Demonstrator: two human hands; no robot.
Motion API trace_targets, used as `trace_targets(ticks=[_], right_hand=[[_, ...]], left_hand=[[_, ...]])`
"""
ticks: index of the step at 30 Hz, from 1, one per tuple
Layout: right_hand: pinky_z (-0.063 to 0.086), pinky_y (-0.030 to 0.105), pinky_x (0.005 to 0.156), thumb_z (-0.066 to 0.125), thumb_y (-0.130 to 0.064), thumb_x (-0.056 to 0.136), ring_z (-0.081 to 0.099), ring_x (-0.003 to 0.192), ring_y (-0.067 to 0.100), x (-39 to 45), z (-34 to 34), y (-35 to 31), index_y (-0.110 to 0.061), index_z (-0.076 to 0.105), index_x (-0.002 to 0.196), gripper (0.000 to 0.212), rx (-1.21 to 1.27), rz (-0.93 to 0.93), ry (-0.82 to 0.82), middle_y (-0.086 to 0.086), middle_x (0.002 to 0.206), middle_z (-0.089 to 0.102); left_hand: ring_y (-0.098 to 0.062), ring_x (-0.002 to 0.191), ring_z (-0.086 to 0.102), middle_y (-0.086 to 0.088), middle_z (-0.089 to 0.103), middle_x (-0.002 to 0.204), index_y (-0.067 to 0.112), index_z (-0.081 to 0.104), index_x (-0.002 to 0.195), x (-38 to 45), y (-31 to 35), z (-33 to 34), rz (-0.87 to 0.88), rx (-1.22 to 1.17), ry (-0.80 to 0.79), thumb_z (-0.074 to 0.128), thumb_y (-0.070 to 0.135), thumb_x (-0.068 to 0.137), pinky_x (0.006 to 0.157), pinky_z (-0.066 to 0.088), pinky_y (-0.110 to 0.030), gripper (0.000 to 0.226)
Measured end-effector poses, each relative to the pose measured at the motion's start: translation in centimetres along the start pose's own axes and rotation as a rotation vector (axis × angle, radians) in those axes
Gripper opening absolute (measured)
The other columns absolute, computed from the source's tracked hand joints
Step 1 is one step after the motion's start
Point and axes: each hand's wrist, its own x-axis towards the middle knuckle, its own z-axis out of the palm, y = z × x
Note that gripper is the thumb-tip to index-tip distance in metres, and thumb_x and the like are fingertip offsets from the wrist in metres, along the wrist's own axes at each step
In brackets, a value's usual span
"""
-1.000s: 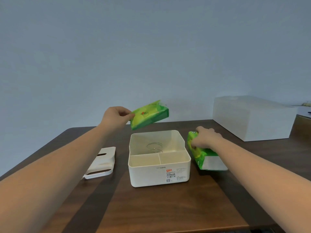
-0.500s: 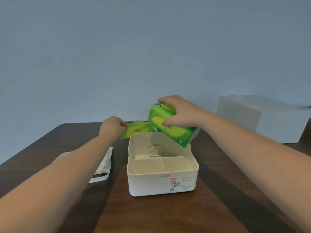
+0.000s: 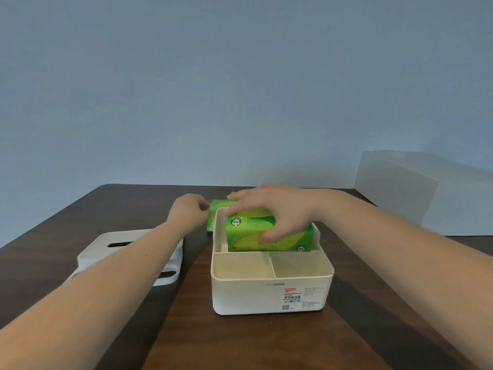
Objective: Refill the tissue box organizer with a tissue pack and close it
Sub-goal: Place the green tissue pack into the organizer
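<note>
A white tissue box organizer (image 3: 269,295) stands open on the dark wooden table, with two small front compartments and a large rear one. My right hand (image 3: 277,212) grips a full green tissue pack (image 3: 256,237) that sits partly inside the rear compartment, its top above the rim. My left hand (image 3: 188,213) pinches a flatter green pack (image 3: 213,212) lying on the table just behind the organizer's left rear corner. The organizer's white lid (image 3: 128,244), with a slot in it, lies on the table to the left, partly under my left forearm.
A large white box (image 3: 426,190) stands at the table's far right. The dark wooden table (image 3: 240,343) stretches toward me in front of the organizer. A plain blue-grey wall rises behind the table.
My right hand lifted the full pack from the table's right side and lowered it into the rear compartment. My left hand brought the flat pack down from the air to the table behind the organizer.
</note>
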Motion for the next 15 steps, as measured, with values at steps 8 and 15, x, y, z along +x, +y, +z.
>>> trace_targets(ticks=[8, 15], right_hand=[[0.026, 0.042, 0.119, 0.068, -0.03, 0.087, 0.027, 0.144, 0.015, -0.1, 1.4, -0.9, -0.04, 0.032, 0.146, 0.07, 0.18, 0.076, -0.019, -0.009, 0.156, 0.032], [0.03, 0.03, 0.11, 0.05, -0.049, 0.094, 0.038, 0.137, 0.01, -0.4, 0.9, -2.5, -0.036, 0.049, 0.137, 0.045, 0.358, 0.206, 0.103, -0.012, 0.148, 0.044]], left_hand=[[-0.02, 0.113, 0.061, 0.002, 0.068, 0.121, 0.02, 0.069, 0.113, -1.4, -1.2, -3.0, -0.005, 0.021, 0.005, 0.052, 0.026, 0.088, 0.093, 0.051, -0.036, 0.03], [-0.022, 0.119, 0.058, -0.001, 0.065, 0.128, 0.017, 0.063, 0.123, -3.5, -4.1, -7.1, -0.094, 0.025, 0.06, 0.048, 0.031, 0.093, 0.098, 0.048, -0.038, 0.036]])
